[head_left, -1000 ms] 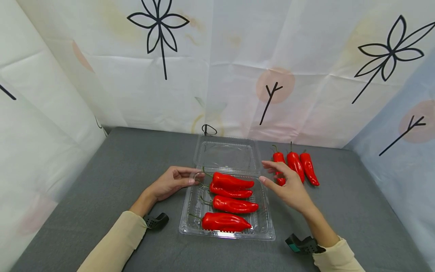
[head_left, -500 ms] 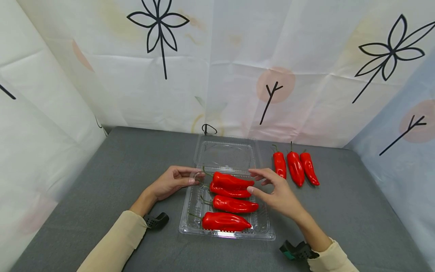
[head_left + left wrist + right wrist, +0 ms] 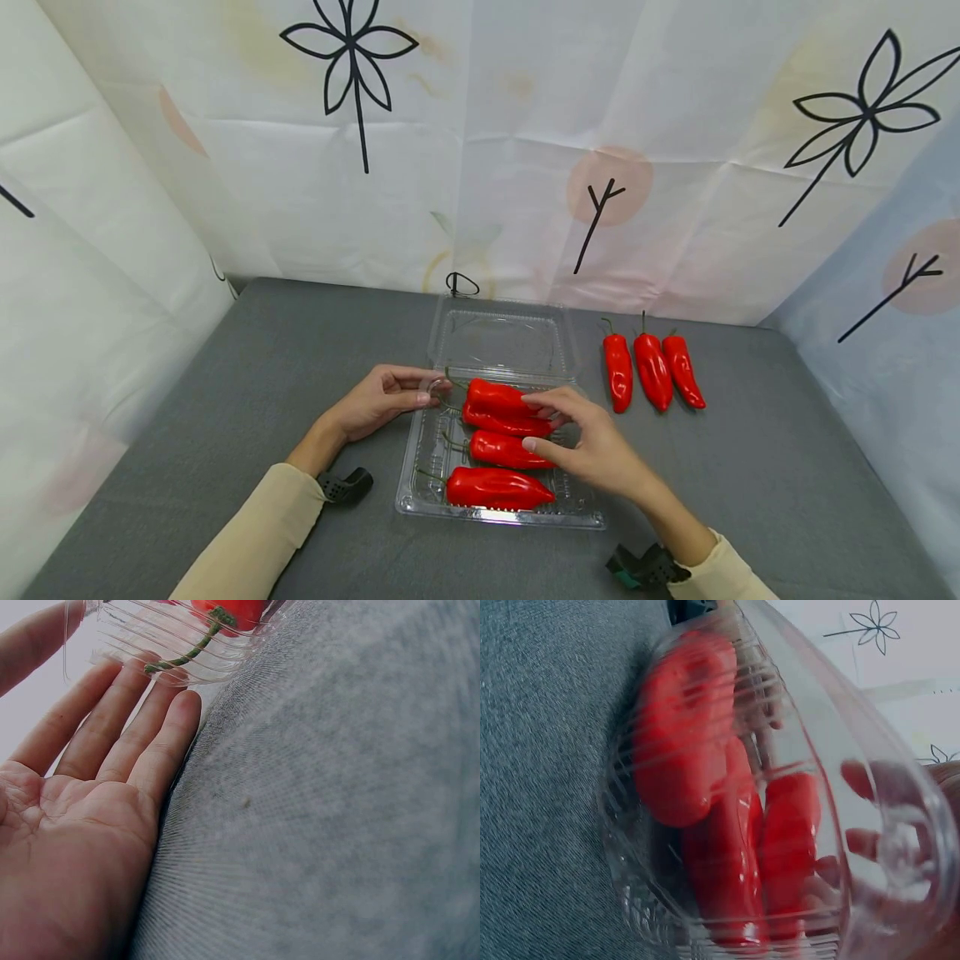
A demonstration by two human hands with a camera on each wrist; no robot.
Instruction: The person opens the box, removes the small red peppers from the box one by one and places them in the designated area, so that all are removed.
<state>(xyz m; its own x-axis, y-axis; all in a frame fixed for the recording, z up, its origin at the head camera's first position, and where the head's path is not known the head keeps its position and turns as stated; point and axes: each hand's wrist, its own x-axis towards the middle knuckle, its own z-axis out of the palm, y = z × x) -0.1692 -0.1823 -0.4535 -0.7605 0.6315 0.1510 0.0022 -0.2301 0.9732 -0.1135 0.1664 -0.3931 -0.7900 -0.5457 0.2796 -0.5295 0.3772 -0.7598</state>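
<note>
A clear plastic clamshell container [image 3: 498,519] stands at mid-table, its lid [image 3: 504,343] folded back flat. Several red peppers with green stems lie crosswise in its base, the front pepper [image 3: 495,488] nearest me. My left hand [image 3: 378,406] holds the container's left rim, thumb over the lip and straight fingers against the ribbed wall [image 3: 217,667]. Over the right side of the base my right hand [image 3: 588,437] reaches in with parted, relaxed fingers. Its fingertips overlap the back pepper [image 3: 495,393], and its thumb overlaps the third pepper [image 3: 498,450]. Through the clear wall, peppers [image 3: 682,735] look blurred in the right wrist view.
Three more red peppers lie side by side at the back right, the middle pepper [image 3: 652,371] among them. The table has a grey cloth [image 3: 300,333]. Patterned white fabric [image 3: 510,208] hangs behind and along both sides.
My right hand has moved left and toward me, from beside the loose peppers to over the container's peppers. The left hand and the container stay put.
</note>
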